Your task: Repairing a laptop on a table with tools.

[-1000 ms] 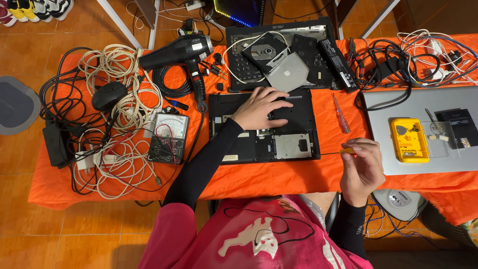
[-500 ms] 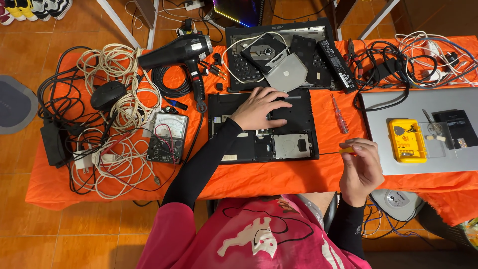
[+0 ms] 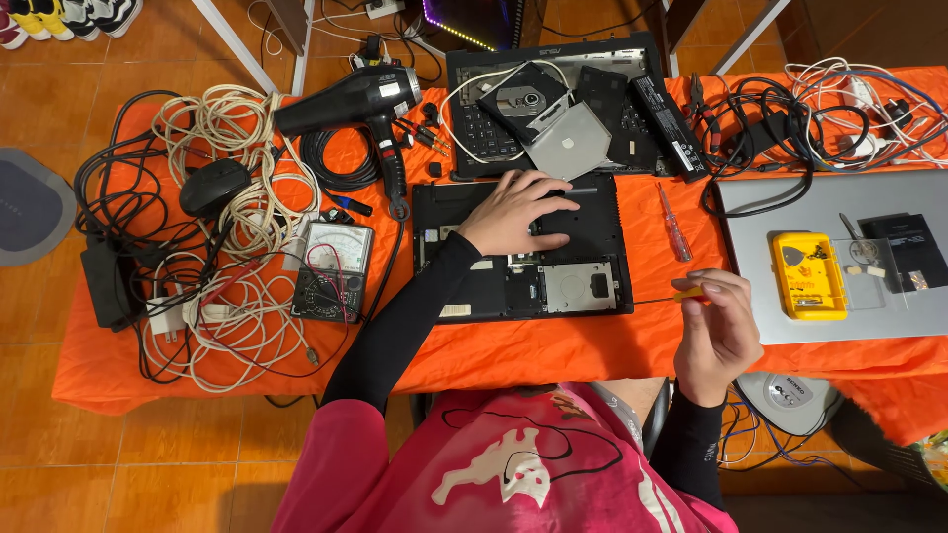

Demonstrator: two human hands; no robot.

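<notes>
- The left hand (image 3: 515, 209) lies flat, fingers spread, on the opened black laptop base (image 3: 518, 247) at the middle of the orange table (image 3: 553, 345); it grips nothing. If it lifts, the base could slide.
- At 3 o'clock from the base, the right hand (image 3: 719, 331) pinches a thin screwdriver (image 3: 681, 294) with yellow handle, tip toward the base. The tip could slip and scratch the board.
- At 3 o'clock from this hand, the yellow bit case (image 3: 808, 274) lies open on a grey laptop (image 3: 839, 252); a bump could spill the small parts.

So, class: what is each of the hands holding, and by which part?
The right hand holds a small screwdriver by its yellow handle. The left hand holds nothing; it rests flat on the opened black laptop.
</notes>
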